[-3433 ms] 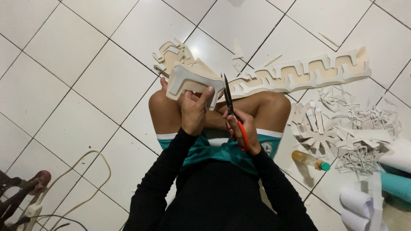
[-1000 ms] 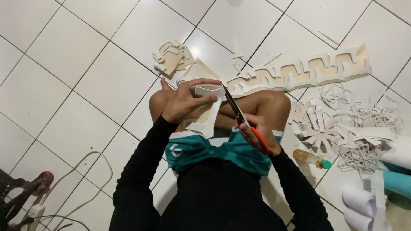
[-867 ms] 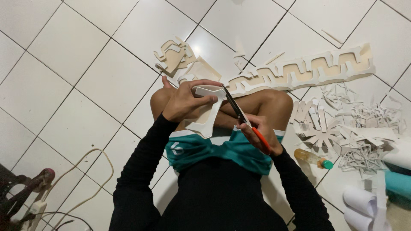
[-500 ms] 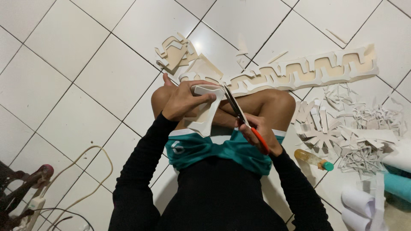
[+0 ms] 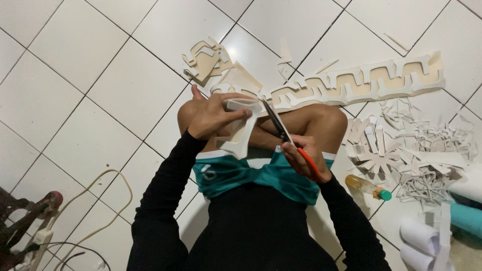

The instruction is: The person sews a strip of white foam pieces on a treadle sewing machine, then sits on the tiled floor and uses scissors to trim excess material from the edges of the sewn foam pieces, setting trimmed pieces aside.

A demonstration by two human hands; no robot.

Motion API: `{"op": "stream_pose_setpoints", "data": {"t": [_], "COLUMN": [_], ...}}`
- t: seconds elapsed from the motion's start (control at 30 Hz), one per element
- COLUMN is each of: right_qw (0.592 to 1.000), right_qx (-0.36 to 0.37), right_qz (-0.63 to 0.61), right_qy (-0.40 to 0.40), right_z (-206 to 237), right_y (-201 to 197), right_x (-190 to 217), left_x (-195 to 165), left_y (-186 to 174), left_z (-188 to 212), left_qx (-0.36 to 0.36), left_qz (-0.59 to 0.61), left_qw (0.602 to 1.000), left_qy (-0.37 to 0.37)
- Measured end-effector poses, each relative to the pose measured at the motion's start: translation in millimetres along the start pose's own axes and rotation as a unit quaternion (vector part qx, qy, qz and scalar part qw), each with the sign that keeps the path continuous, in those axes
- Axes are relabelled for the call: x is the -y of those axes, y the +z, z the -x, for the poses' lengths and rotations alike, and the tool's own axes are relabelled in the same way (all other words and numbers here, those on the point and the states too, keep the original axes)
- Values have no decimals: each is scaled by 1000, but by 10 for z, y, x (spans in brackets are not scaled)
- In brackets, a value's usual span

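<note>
Foam piece (image 5: 241, 131) was up over my crossed knees, pinched in my left hand (image 5: 213, 116), thumb underneath and fingers (image 5: 236, 98) wrapped over the top edge. I held it in the air like that so the blades could get at it from the side without hitting my legs. Its lower end hung down toward my teal shorts (image 5: 251, 173).

Scissors (image 5: 283, 131) were in my right hand (image 5: 304, 159), fingers closed through the orange handles, blades pointing up and left with the tips right at the piece's top edge, just beside my left fingertips. Couldn't say how far apart the blades were, they looked like one dark line from that angle.

I was sitting cross-legged on the white tile floor (image 5: 100, 80), so everything stayed within arm's reach. A long zigzag strip (image 5: 361, 83) lay flat on the tiles just past my knees. A small stack of offcuts (image 5: 206, 60) sat further out to the left of it. Off to my right was a heap of cut shapes (image 5: 401, 155), piled loosely, and a little glue bottle (image 5: 369, 186) with a green cap lay on its side near my right elbow, handy for that hand. Rolled white sheets (image 5: 427, 241) and a teal roll (image 5: 464, 218) sat at the far right. A cream cord (image 5: 100, 211) looped across the tiles on my left, well away from the cutting.
</note>
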State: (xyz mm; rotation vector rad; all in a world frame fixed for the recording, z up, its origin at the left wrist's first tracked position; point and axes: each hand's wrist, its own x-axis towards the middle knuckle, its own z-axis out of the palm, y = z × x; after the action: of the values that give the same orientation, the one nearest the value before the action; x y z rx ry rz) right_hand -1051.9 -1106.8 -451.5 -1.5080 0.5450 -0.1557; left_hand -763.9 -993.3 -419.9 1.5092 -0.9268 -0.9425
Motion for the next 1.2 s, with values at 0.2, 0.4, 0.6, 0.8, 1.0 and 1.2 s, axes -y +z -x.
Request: {"op": "stream_pose_setpoints", "data": {"t": [0.2, 0.4, 0.6, 0.8, 1.0, 1.2], "right_qw": [983, 980, 970, 966, 969, 962], "right_qx": [-98, -112, -105, -117, -158, -182], "right_qz": [-153, -160, -193, -201, -160, -190], "right_qy": [-16, 48, 109, 115, 99, 70], "right_z": [-23, 21, -11, -88, -121, -29], "right_y": [-52, 91, 201, 297, 262, 176], "right_x": [-224, -584, -760, -815, -897, -924], "left_x": [90, 628, 1122, 1207, 980, 1064], "left_y": [-772, -959, -967, -877, -340, 1180], "left_z": [-422, -807, -1180, -1417, -1154, -314], "left_qx": [-310, -348, -187, -104, -210, 92], "left_qz": [140, 102, -336, -332, -260, 447], "left_qw": [937, 931, 882, 925, 943, 847], "left_qy": [77, -35, -273, -150, 11, -271]}}
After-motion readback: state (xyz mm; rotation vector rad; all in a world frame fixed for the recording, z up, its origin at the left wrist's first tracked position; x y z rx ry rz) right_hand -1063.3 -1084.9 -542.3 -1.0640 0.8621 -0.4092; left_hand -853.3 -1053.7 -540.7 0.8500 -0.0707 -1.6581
